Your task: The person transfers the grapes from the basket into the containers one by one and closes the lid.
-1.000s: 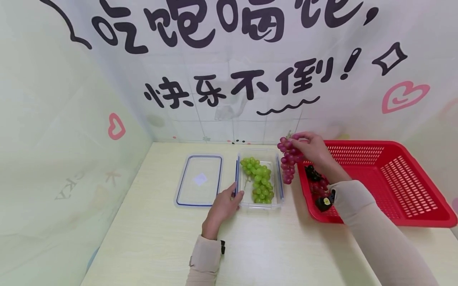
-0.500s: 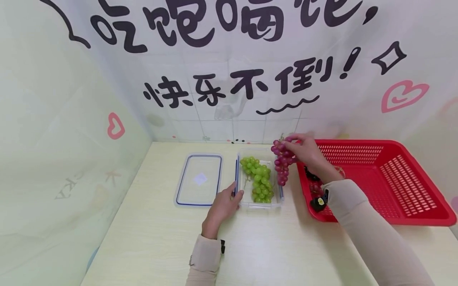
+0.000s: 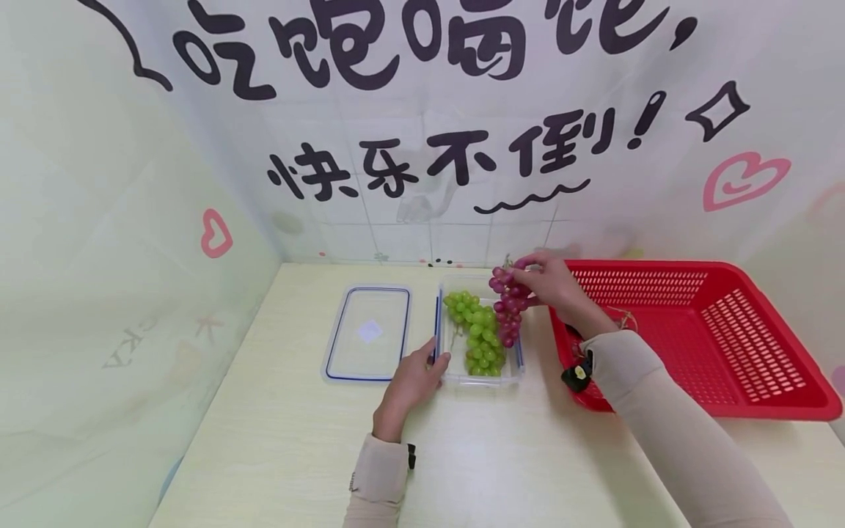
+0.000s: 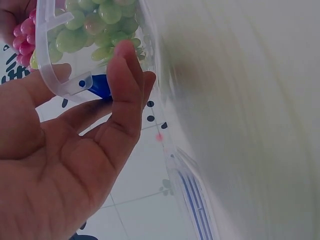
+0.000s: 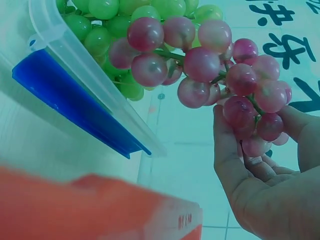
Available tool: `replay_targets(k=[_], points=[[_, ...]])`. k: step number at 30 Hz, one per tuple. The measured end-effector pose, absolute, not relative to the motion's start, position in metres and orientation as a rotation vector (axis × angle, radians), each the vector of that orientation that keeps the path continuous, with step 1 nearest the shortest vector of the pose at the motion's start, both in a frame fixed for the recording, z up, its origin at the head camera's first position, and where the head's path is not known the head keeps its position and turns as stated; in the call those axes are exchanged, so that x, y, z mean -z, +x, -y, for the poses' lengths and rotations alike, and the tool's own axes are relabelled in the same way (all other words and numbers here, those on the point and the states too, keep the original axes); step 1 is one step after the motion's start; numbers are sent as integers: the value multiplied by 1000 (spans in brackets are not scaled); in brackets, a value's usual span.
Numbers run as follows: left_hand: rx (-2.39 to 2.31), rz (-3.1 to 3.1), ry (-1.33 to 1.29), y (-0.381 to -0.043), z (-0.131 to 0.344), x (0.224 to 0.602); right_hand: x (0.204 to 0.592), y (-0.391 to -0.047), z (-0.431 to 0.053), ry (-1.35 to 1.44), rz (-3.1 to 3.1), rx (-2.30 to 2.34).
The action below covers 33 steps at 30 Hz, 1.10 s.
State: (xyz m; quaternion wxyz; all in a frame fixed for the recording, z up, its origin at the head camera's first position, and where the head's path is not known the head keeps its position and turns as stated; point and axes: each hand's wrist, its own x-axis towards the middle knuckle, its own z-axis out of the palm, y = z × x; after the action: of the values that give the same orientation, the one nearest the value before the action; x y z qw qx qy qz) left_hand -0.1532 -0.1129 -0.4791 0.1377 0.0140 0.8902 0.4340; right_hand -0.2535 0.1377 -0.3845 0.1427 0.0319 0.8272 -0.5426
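Note:
My right hand (image 3: 553,284) pinches a bunch of red grapes (image 3: 510,304) near its stem end. The bunch hangs over the right rim of a clear plastic food container (image 3: 451,374). Inside that box lies a bunch of green grapes (image 3: 485,337). My left hand (image 3: 414,381) grips the box at its near left corner, beside a blue side latch (image 4: 100,86). In the right wrist view, thumb and fingers hold several of the red grapes (image 5: 202,64), close to the box's other blue latch (image 5: 75,105).
A clear lid with a blue seal (image 3: 370,295) lies flat left of the box. At right stands a red perforated basket (image 3: 719,345), with dark and red items partly hidden under my right forearm. A printed wall covering (image 3: 396,235) rises behind the table (image 3: 304,440).
My right hand has carried the red grapes leftward and slightly down, from beside the basket to over the box's right rim. My left hand has stayed put on the box.

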Motion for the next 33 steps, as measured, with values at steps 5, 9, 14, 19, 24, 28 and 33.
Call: replay_targets(k=[5,9,14,19,24,28,33], points=[[-1254,-2574,36,-153,112,480,389,-256,-132,94,-2379,1518],[-1256,-2573,34,-153,112,480,394,-258,-127,114,-2369,1471],[-1252,-2571,30,-153,113,480,398,-258,-121,145,-2381,1425],[-1245,-2579,48,-153,113,478,402,-258,-117,114,-2384,1402],[-1243,-2568,39,-153,114,477,405,-259,-114,111,-2381,1388],[-1249,-2564,44,-153,114,477,409,-260,-111,103,-2389,1398],[-1255,-2564,49,-153,114,477,411,-260,-108,77,-2385,1381]])
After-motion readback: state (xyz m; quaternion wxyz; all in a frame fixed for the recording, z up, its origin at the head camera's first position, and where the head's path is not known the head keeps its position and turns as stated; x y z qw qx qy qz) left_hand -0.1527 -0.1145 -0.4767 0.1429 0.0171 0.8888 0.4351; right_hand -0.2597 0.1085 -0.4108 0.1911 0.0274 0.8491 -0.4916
